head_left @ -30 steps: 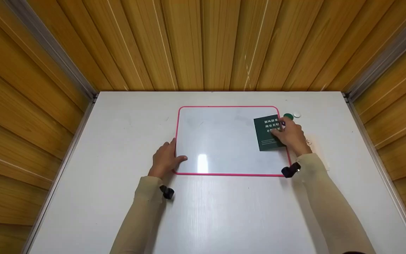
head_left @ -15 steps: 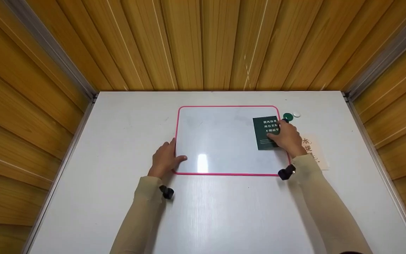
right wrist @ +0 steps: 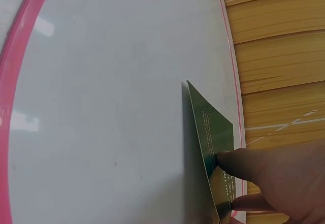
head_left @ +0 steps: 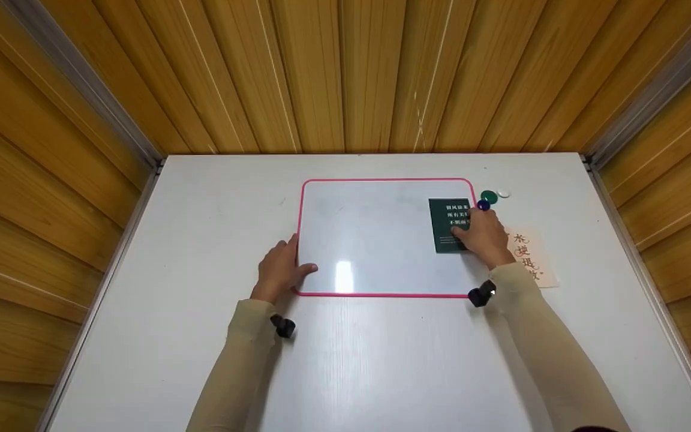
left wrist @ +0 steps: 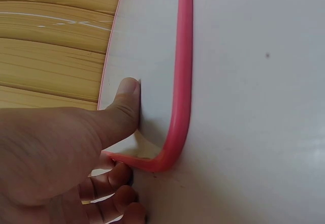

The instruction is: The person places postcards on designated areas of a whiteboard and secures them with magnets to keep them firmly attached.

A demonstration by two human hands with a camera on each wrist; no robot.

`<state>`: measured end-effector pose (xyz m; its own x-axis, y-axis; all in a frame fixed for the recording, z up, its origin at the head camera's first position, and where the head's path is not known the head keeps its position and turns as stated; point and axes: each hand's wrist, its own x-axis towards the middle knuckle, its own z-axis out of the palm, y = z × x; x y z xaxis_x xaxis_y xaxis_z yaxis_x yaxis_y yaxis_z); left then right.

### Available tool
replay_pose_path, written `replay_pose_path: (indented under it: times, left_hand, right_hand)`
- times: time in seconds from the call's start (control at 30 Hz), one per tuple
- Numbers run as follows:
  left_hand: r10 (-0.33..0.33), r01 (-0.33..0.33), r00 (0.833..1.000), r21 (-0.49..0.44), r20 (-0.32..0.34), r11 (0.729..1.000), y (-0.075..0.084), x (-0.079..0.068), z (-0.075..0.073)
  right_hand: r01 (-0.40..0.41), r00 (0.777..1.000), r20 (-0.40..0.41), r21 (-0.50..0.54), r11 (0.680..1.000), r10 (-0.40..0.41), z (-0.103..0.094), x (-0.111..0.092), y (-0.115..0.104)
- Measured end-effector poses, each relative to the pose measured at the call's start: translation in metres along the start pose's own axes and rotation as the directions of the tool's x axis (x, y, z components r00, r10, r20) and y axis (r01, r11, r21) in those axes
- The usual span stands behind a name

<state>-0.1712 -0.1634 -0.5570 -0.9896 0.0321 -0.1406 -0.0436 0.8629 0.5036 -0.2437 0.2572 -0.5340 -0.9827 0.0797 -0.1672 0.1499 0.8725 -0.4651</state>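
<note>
Glare (head_left: 344, 276) (a pale block) marks the whiteboard (head_left: 375, 240); shadows (head_left: 267, 375) are soft.

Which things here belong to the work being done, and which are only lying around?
Seem part of the work:
Dark green card, held by the right hand
Whiteboard, with the left hand at its edge

Apparently just lying nearby:
Cream card with writing
Green disc
White disc
Blue disc, close to the right hand; contact unclear

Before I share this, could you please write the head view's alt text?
A person's right grip holds a green card over the right of a whiteboard, while the left grip holds its left edge. A beige card, green disc and white disc lie right of the board.
</note>
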Motion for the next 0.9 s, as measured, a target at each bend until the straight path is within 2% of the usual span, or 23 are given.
replay_pose_path:
  times: [0.33, 0.9]
  left_hand:
    - [0.022, -0.022, 1.0, -0.001, -0.01, 1.0, -0.0003, -0.0003, -0.0004]
    - [0.003, -0.003, 1.0, 0.009, -0.005, 1.0, 0.0004, 0.0001, 0.0017]
  right_hand:
    - [-0.006, 1.0, 0.01, -0.01, 1.0, 0.006, 0.0025, -0.0002, -0.0025]
    - [-0.025, 0.999, 0.026, -0.046, 0.999, 0.026, 0.0034, 0.0014, -0.0003]
